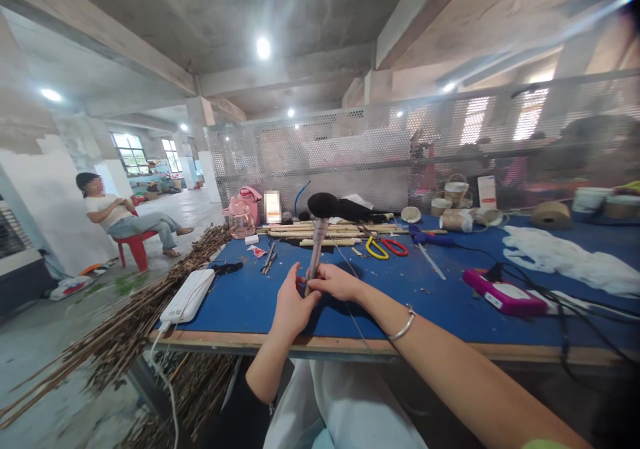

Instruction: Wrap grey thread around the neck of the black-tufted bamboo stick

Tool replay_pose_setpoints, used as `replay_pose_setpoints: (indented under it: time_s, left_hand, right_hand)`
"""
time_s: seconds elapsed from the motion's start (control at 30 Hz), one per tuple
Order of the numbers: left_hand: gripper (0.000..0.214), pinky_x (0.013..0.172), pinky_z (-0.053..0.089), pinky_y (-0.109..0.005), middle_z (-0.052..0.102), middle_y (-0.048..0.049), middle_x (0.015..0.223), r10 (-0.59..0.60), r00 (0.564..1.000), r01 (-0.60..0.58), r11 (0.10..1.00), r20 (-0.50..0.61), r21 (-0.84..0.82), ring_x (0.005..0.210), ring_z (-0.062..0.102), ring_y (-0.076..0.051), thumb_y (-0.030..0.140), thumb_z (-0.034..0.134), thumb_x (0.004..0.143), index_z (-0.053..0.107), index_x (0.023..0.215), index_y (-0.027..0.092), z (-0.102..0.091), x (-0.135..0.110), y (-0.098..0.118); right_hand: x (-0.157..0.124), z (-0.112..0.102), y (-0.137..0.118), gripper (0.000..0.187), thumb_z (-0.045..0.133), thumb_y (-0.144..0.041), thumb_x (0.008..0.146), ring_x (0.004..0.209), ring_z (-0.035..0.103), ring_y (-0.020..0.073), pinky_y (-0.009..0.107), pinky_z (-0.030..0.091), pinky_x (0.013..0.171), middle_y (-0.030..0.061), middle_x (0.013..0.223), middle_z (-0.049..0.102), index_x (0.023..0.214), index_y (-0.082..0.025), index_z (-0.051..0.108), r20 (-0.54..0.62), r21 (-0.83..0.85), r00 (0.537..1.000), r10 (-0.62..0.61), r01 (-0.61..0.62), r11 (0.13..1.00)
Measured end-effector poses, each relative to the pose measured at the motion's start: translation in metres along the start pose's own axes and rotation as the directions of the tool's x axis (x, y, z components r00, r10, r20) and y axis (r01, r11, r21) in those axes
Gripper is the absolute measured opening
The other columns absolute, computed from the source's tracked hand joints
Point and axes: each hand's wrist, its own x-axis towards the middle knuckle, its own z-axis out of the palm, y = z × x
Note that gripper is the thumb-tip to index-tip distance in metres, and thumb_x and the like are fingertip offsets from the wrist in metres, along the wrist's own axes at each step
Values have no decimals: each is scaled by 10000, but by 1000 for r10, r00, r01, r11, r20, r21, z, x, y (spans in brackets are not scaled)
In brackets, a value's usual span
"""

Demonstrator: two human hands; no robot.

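Both my hands meet over the near edge of the blue table [440, 302]. My left hand [290, 306] is closed round the lower end of a thin grey stick [317, 246] that stands upright. On its top sits a dark, rounded tuft [324, 204]. My right hand [336, 281] pinches the same stick just above the left hand; a silver bangle [404, 326] is on that wrist. A thin string runs down past my right forearm.
On the table lie a white power bank [187, 296], yellow scissors [376, 248], red scissors [395, 246], bamboo sticks [325, 231], a pink device [503, 294] with black cables, and white cloth [565, 259]. A bundle of twigs [125, 329] leans at the left. A person [123, 219] sits on a red stool.
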Motion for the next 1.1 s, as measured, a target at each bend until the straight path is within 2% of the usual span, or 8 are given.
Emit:
replay_pose_setpoints:
  time_s: [0.07, 0.17, 0.3, 0.43, 0.63, 0.77, 0.93, 1.1]
  left_hand:
    - [743, 686, 440, -254, 604, -21, 793, -27, 999, 28, 999, -42, 29, 685, 543, -129, 195, 693, 611, 407, 1292, 111, 1, 1, 2]
    - [678, 643, 435, -242, 578, 12, 690, -58, 998, 57, 998, -19, -25, 617, 529, -114, 202, 654, 659, 409, 1283, 100, 0, 2, 0]
    - [608, 692, 445, -269, 637, -30, 775, -38, 999, 40, 996, 17, -74, 680, 572, -136, 219, 589, 736, 386, 1302, 128, -1, 3, -7]
    - [536, 761, 438, -298, 650, -58, 855, 3, 999, -2, 1000, 37, -9, 764, 590, -155, 188, 521, 775, 405, 1296, 144, -1, 2, -9]
    - [692, 766, 435, -292, 623, -52, 882, -2, 999, 7, 992, -37, 125, 781, 565, -161, 185, 673, 627, 435, 1273, 112, -1, 1, 3]
    - [608, 703, 447, -272, 620, -14, 722, -37, 999, 39, 997, -33, 68, 681, 569, -144, 202, 645, 664, 470, 1238, 106, -1, 2, 4]
    - [596, 715, 453, -272, 664, -40, 793, -37, 997, 42, 996, 71, -80, 704, 593, -141, 196, 573, 738, 392, 1302, 126, -1, 4, -7]
    - [669, 697, 452, -262, 641, -16, 737, -28, 992, 41, 994, 124, -104, 688, 578, -135, 179, 584, 724, 334, 1343, 129, 0, 3, -9]
  right_hand:
    - [0, 1, -2, 267, 626, -362, 718, 687, 544, 139, 298, 431, 696, 19, 738, 590, 814, -122, 561, 6, -7, 1000, -1, 1, 1000]
    - [-1, 1, -4, 254, 630, -354, 702, 679, 534, 137, 294, 427, 697, 9, 717, 576, 789, -126, 559, 11, -9, 1000, -8, 8, 1000]
    - [-1, 0, -7, 247, 615, -353, 713, 724, 541, 147, 312, 420, 767, 16, 734, 583, 790, -123, 568, 5, -28, 1000, -18, 18, 999]
    - [-1, 1, -8, 242, 596, -354, 727, 747, 552, 161, 322, 421, 783, 31, 741, 604, 773, -116, 594, 1, -63, 1000, -13, 14, 998]
    - [-1, 2, -10, 222, 574, -335, 736, 665, 539, 146, 286, 432, 677, 24, 692, 597, 758, -115, 594, 2, -105, 1000, 14, -13, 994]
    - [-2, 3, -12, 205, 587, -328, 728, 666, 524, 137, 268, 428, 663, 9, 674, 571, 731, -125, 567, -3, -106, 1000, 1, -1, 994]
    - [-2, 0, -6, 208, 578, -334, 745, 678, 513, 125, 260, 415, 678, 3, 697, 555, 759, -129, 543, -66, -143, 998, -23, 13, 990]
    - [-2, 0, -4, 232, 598, -349, 744, 613, 491, 114, 240, 396, 580, 1, 672, 551, 758, -128, 529, -85, -166, 996, 16, -30, 986]
